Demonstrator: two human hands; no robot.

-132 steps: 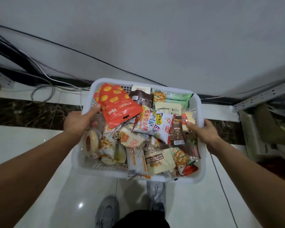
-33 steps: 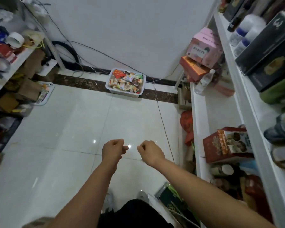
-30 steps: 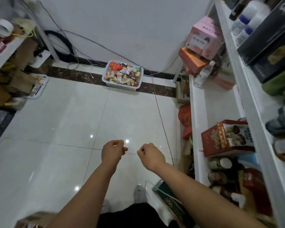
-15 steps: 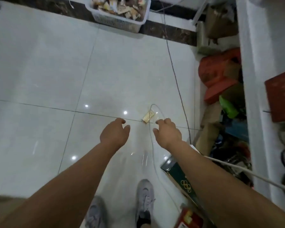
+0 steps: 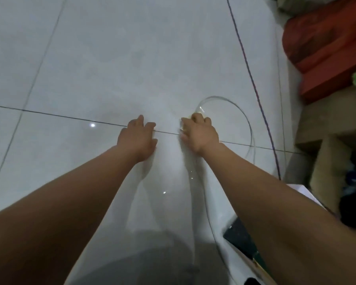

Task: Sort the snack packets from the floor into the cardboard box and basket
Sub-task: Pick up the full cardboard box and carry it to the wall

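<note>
Glossy white tiled floor (image 5: 111, 68). Right hand (image 5: 198, 133): fingers curled over small yellowish snack packet (image 5: 195, 116), beside thin looped clear wire (image 5: 240, 112). Left hand (image 5: 137, 137): open, flat, empty, left of packet.

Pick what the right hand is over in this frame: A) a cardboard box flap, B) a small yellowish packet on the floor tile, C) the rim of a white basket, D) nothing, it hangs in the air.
B: the right hand covers a yellowish packet that peeks out past its fingers on the white floor tile.
</note>
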